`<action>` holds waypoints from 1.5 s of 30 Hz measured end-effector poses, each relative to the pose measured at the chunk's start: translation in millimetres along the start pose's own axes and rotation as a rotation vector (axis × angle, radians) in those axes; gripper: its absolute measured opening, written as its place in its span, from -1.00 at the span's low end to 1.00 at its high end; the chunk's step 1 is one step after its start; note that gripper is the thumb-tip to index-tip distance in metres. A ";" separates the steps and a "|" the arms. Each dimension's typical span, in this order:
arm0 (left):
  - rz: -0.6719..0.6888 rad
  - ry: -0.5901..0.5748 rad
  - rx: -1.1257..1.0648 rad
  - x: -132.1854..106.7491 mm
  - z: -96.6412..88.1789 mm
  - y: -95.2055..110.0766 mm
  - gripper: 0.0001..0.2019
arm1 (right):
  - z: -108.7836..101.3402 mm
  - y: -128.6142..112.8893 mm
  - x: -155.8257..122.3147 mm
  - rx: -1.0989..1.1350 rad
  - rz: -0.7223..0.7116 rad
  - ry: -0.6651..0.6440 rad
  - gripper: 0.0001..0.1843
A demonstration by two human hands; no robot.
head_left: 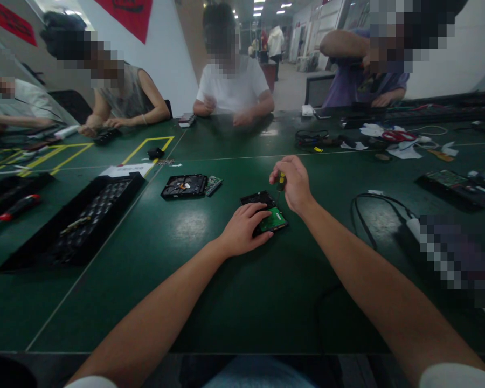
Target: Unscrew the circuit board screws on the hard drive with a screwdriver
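A hard drive (279, 216) with a green circuit board facing up lies on the table in front of me. My left hand (244, 229) holds it from the left, fingers spread across its top and thumb along the near edge, hiding part of it. In my right hand (294, 183), just beyond the drive's right side, is a screwdriver (282, 181) with a yellow and black handle. Its thin shaft points down toward the drive; whether the tip touches a screw I cannot tell.
Left of the drive lie another hard drive (185, 186) and a loose circuit board (214, 185). A long black tray (81, 226) stands farther left, near a red-and-black screwdriver (20, 207). Cables (361, 215) and another drive (458, 188) lie right. Several people sit across the table.
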State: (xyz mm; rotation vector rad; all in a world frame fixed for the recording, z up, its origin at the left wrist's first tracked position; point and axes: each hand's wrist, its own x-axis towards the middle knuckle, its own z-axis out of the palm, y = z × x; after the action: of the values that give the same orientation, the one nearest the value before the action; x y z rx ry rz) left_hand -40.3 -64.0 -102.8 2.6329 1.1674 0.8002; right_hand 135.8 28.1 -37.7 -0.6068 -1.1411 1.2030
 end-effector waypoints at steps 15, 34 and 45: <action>-0.009 -0.014 -0.002 -0.2 -1.0 0.2 -0.45 | -1.5 -6.8 -0.1 -0.029 -0.051 -0.092 -0.78; -0.015 -0.020 -0.009 1.4 -3.3 3.1 -0.45 | 0.1 -7.8 1.3 -0.079 -0.033 -0.025 -0.59; -0.010 -0.017 -0.013 0.6 -3.8 2.9 -0.44 | -1.6 -1.3 2.1 -0.012 0.000 -0.071 -0.60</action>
State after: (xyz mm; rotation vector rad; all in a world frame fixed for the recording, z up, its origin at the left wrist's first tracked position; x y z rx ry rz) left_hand -40.1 -65.8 -98.3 2.6158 1.1663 0.7801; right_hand 137.7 30.0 -36.4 -0.5765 -1.2086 1.2268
